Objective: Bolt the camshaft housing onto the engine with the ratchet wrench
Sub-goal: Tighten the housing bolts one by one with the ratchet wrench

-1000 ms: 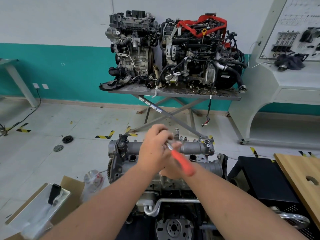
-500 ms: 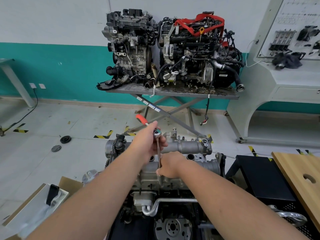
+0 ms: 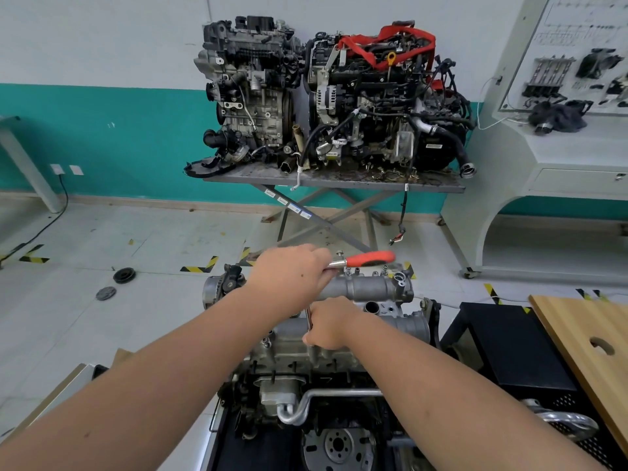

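Swinging round from the left, the red handle of the ratchet wrench [image 3: 368, 259] is now pointing right over the camshaft housing [image 3: 367, 287]; the left hand [image 3: 292, 277] is gripping its head, the right hand [image 3: 331, 322] is pinching the vertical extension just below, nearer the bolt

No text, brand or number is showing clearly enough to read. Small white-and-blue stickers [image 3: 288, 204] are sitting along a leg of the scissor table [image 3: 339, 181], and lines of print are running across the wall panel [image 3: 574, 25], all too small to make out.
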Motion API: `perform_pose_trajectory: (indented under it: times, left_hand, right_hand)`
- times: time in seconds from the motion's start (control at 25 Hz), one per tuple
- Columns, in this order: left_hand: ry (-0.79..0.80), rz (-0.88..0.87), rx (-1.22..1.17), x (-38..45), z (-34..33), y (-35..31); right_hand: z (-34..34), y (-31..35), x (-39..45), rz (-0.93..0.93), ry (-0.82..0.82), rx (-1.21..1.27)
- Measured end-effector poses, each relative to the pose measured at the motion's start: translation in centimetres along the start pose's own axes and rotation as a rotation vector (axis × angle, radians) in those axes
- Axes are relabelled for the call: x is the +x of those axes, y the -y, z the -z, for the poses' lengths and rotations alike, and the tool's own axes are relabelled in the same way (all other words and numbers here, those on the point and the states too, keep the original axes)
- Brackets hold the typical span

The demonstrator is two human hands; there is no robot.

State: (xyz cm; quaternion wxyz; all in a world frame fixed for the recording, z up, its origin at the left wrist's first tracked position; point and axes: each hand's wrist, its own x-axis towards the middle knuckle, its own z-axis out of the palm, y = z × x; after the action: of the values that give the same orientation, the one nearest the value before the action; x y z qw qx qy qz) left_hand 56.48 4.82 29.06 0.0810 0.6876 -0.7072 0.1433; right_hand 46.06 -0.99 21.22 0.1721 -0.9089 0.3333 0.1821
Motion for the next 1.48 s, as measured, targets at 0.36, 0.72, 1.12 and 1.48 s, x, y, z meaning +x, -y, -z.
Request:
perform_pose_trajectory:
  times: [0.36, 0.72, 1.12, 1.48]
  left_hand:
    - [-0.591, 0.056, -0.515, -2.0, -4.4, -1.4]
    - [-0.351, 0.835, -1.906, -1.0, -2.9, -3.4]
    - [0.378, 0.576, -1.116, 1.6, 0.6, 1.5]
    - [-0.415, -0.067, -0.257, -1.5, -2.8, 0.4]
  right_hand:
    - [-0.8, -0.1, -0.3, 0.000, -0.135, 0.143]
    - [0.3, 0.1, -0.1, 0.036, 0.022, -0.112]
    - [-0.4, -1.0, 0.9, 0.002, 0.014, 0.028]
    - [0.0, -0.6, 0.5, 0.006, 0.016, 0.082]
